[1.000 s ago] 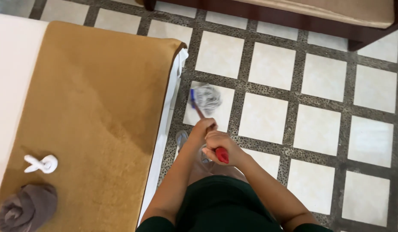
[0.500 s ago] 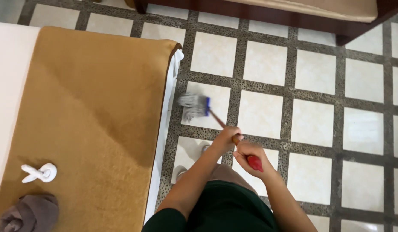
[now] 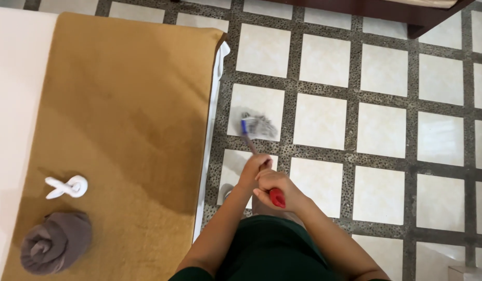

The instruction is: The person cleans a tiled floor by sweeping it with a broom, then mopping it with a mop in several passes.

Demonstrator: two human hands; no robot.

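— Hands? Where's the broom (image 3: 257,126)?

— Both closed round its handle: left hand (image 3: 253,169) lower, right hand (image 3: 279,188) on the red end. Bristles (blurred) rest on the floor (image 3: 378,130) at twelve o'clock, beside the bed (image 3: 121,130).

— Handling?

— Probably light; stiff stick, soft bristles. Hold the stick, hands spaced apart.

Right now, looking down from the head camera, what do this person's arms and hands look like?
Both arms are bare from above the elbow down: no sleeves over the forearms, no gloves. The left hand and right hand show no rings, watch or bracelets that I can make out. A dark green garment covers the body below.
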